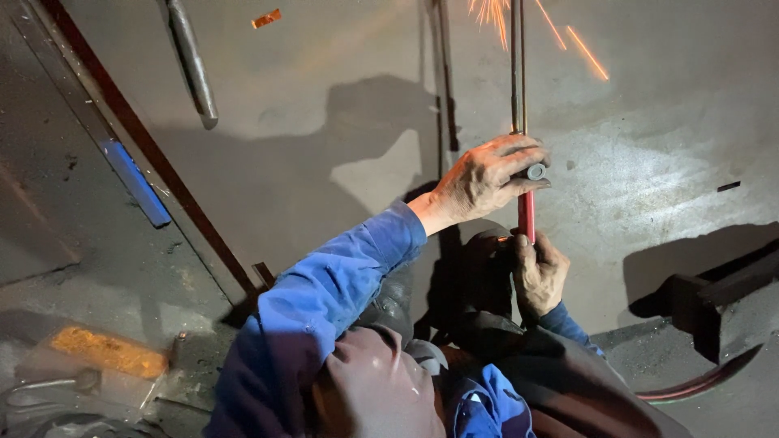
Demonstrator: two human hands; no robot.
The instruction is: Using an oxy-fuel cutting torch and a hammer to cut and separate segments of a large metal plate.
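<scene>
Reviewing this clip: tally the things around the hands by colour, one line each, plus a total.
Red: 1, red-handled long metal torch, gripped by left hand and right hand
Blue: 1, flat blue bar
Orange: 1, orange slab
Grey: 1, grey metal rod
Total: 4

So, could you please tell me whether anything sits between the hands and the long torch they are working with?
Nothing visible does. The left hand is wrapped around the torch at its grey knob, and the right hand grips its red handle just below. Both hands touch it directly.

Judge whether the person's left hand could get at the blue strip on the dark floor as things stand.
Probably not readily: the left hand grips the torch, and the blue strip lies far off beyond a dark rail.
</scene>
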